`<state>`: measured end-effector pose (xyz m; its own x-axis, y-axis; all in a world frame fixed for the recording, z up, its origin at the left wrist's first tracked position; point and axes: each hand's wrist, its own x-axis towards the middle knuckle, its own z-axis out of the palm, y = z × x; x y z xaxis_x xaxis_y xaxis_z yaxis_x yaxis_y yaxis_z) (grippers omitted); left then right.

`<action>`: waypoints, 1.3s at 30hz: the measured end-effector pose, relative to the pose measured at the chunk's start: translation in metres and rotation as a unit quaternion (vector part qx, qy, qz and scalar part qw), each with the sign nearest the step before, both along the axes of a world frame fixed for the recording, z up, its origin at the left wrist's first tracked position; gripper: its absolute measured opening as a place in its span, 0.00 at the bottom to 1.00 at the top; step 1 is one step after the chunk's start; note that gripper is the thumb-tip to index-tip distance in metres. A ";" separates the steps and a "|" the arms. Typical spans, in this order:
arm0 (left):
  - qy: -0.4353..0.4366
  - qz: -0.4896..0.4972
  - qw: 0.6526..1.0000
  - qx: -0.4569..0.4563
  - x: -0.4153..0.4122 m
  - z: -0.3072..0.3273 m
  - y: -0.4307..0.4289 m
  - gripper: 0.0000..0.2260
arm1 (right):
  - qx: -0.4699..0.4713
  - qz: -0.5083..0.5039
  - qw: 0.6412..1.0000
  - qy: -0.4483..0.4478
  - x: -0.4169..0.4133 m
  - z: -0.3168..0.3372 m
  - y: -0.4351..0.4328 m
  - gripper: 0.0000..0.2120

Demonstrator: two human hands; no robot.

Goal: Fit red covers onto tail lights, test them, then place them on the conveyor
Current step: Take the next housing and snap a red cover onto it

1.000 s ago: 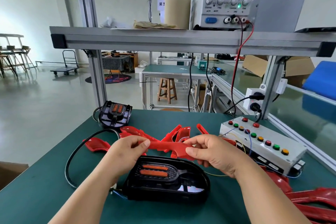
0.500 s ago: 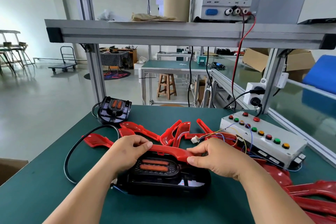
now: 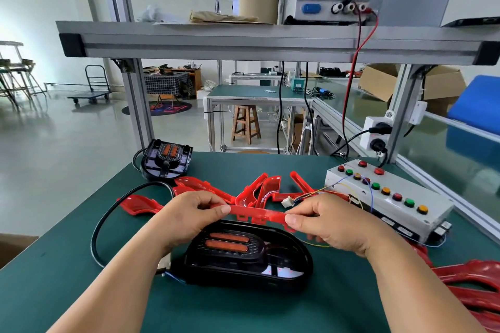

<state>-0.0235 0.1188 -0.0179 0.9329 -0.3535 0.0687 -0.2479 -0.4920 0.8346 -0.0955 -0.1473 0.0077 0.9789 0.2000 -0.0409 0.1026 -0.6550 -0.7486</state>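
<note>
So our left hand (image 3: 189,213) and right hand (image 3: 332,222) pinched a red cover (image 3: 257,214); the tail light (image 3: 243,257) just below was not fitted or tested yet.

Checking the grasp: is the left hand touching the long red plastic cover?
Touching. Head view: the left hand pinches one end of the long red plastic cover.

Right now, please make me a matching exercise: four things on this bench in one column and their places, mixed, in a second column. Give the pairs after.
1. central red cover
2. near tail light
3. far tail light
4. button box

A. right side of the table
B. far left edge of the table
C. pinched between left hand and right hand
D. on the table, nearest the person

Pairs: 1-C, 2-D, 3-B, 4-A.
</note>
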 end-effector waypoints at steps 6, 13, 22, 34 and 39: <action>0.017 -0.007 0.998 0.053 -0.003 0.000 0.000 0.03 | -0.028 0.010 0.999 0.025 -0.001 -0.003 0.003 0.12; 0.040 -0.002 0.997 0.061 -0.001 0.001 0.003 0.02 | -0.035 0.008 0.999 0.035 -0.001 -0.003 0.006 0.07; 0.153 -0.046 0.987 0.016 -0.008 0.002 0.004 0.07 | 0.000 0.018 0.996 0.086 -0.004 -0.004 0.005 0.08; 0.154 -0.007 0.957 -0.245 -0.021 0.018 0.015 0.13 | 0.206 0.013 0.964 0.166 -0.002 -0.010 0.019 0.27; 0.125 0.010 0.946 -0.298 -0.022 0.018 0.011 0.11 | 0.335 0.014 0.924 0.182 0.000 -0.019 0.024 0.23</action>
